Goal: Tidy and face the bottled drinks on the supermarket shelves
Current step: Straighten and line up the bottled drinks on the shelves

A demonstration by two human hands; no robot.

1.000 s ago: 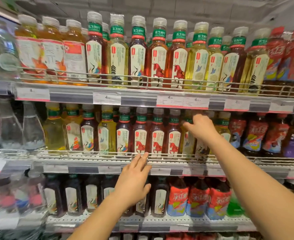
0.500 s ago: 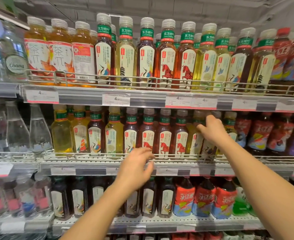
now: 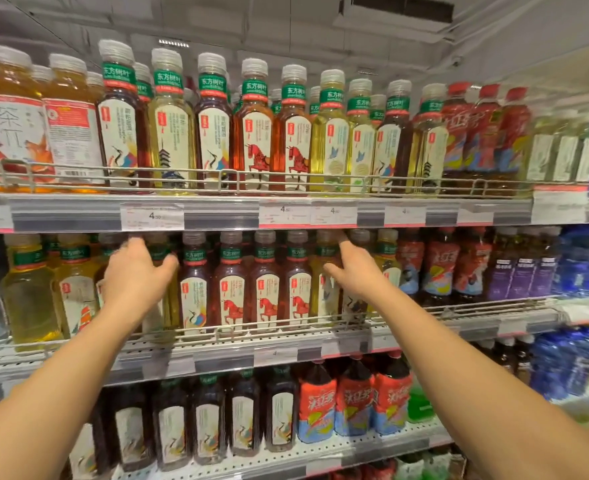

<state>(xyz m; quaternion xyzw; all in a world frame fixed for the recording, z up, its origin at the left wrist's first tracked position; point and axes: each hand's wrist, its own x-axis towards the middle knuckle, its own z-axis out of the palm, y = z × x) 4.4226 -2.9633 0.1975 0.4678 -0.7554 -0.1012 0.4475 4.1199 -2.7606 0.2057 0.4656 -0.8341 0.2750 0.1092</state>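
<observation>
left hand: fingers loosely curved and spread, thumb out to the side, laid against the front of a pale yellow bottle on the middle shelf; whether it gripped the bottle could not be told.
right hand: fingers extended toward a yellow tea bottle further right along the same shelf, thumb apart from them; fingertips hidden among the bottle necks, so grip not determinable.
between the hands on the middle shelf: four dark red plastic bottles, square-shouldered, pale caps, green neck bands, cream paper-look labels, three with a red horse and one with a crane.
front of the middle shelf: thin metal wire rail, clear price strip below.
above the middle shelf: matching tea bottles, amber, red and pale yellow, upright behind a similar rail.
below the middle shelf: dark bottles and red-wrapped bottles on perforated white metal.
</observation>
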